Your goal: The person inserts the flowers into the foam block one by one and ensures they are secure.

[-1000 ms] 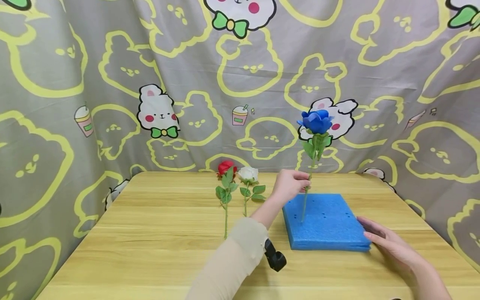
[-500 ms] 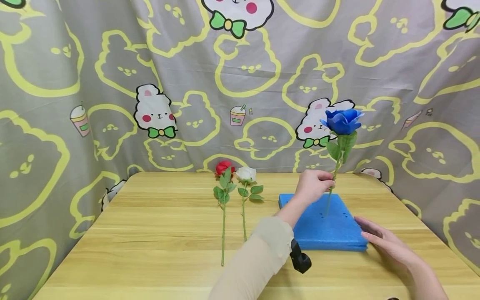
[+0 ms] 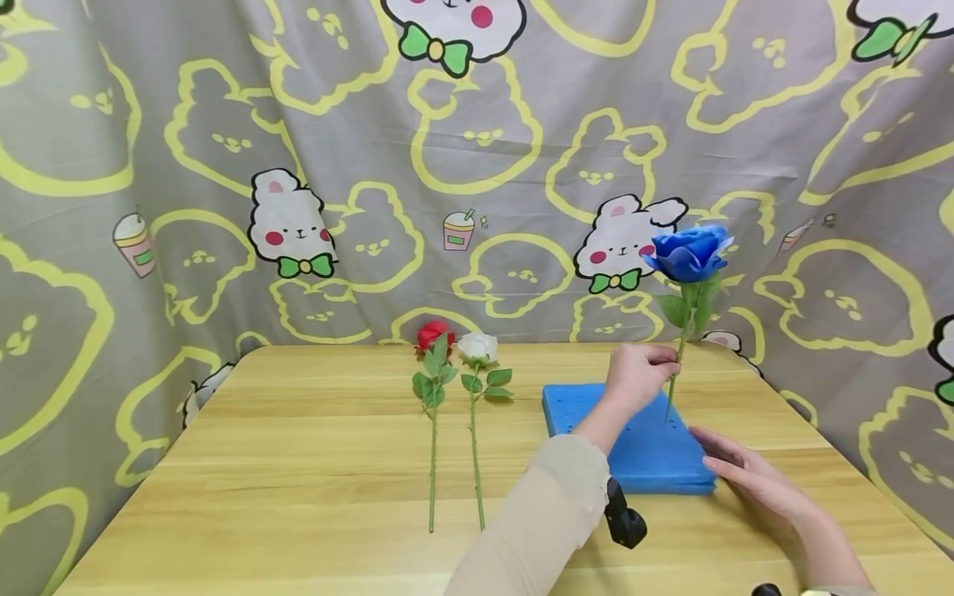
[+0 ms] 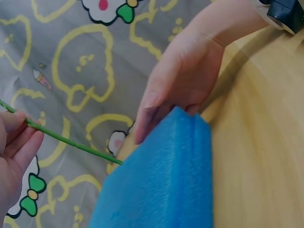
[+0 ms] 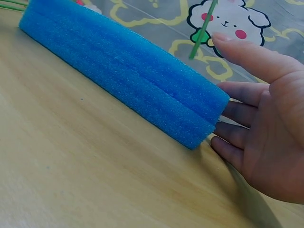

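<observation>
My left hand (image 3: pixel 635 379) pinches the green stem of an artificial blue rose (image 3: pixel 689 255), which stands nearly upright over a blue foam block (image 3: pixel 659 468). The stem (image 4: pixel 71 142) runs down between thumb and fingers in the left wrist view. Its lower tip is close over the block's right part, near some small holes in the top. My right hand (image 3: pixel 756 484) lies along the block's right side, with fingers extended and fingertips at its corner. From the right wrist view, the thumb is raised above the block's edge, apart from the fingers.
A red rose (image 3: pixel 435 337) and a white rose (image 3: pixel 478 348) lie side by side on the wooden table (image 3: pixel 298 463), left of the block, stems toward me. A patterned curtain (image 3: pixel 358 165) hangs behind the table. Black wrist cameras are strapped to both wrists.
My left hand has carried the blue rose rightward across the foam block, from its left part to its right part. My right hand stays at the block's side. The view has turned slightly right.
</observation>
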`<state>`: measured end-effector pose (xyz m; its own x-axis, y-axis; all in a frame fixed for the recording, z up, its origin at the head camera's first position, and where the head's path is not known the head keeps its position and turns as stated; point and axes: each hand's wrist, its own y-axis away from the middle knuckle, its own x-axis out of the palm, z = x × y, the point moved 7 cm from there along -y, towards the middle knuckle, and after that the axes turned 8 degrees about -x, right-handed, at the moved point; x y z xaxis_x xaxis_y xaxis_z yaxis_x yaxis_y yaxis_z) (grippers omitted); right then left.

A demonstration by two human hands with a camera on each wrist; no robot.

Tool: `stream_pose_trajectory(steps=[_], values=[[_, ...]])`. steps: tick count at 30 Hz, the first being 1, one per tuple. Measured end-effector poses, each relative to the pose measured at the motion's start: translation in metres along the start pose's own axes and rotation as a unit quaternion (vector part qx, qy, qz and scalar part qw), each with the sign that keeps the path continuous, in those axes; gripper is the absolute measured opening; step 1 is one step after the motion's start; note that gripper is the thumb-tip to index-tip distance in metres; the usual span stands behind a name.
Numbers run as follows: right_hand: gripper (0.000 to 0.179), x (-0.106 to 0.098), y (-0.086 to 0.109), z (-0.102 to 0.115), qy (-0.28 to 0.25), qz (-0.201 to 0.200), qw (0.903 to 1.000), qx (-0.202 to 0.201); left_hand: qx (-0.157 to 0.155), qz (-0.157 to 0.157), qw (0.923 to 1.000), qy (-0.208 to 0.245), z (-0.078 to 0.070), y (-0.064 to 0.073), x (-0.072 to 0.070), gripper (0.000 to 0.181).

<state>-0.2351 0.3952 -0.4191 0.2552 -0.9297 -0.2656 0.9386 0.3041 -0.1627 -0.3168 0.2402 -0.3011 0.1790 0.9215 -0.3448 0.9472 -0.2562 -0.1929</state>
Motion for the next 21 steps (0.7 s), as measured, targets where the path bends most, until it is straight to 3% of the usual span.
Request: stream_pose_trajectory(steps=[6, 11, 21], values=[[0.057, -0.001, 0.0, 0.0, 0.005, 0.004, 1.0, 0.003, 0.003, -0.007, 0.999, -0.045, 0.001, 0.001, 0.014, 0.011], [0.056, 0.0, 0.0, 0.0, 0.001, 0.007, 1.0, -0.005, 0.019, -0.018, 0.9976, -0.064, -0.005, 0.004, 0.017, 0.011], [0.056, 0.002, 0.0, 0.002, -0.005, 0.011, 0.9999, -0.006, 0.024, -0.041, 0.9966, -0.068, -0.003, 0.003, 0.02, 0.012]])
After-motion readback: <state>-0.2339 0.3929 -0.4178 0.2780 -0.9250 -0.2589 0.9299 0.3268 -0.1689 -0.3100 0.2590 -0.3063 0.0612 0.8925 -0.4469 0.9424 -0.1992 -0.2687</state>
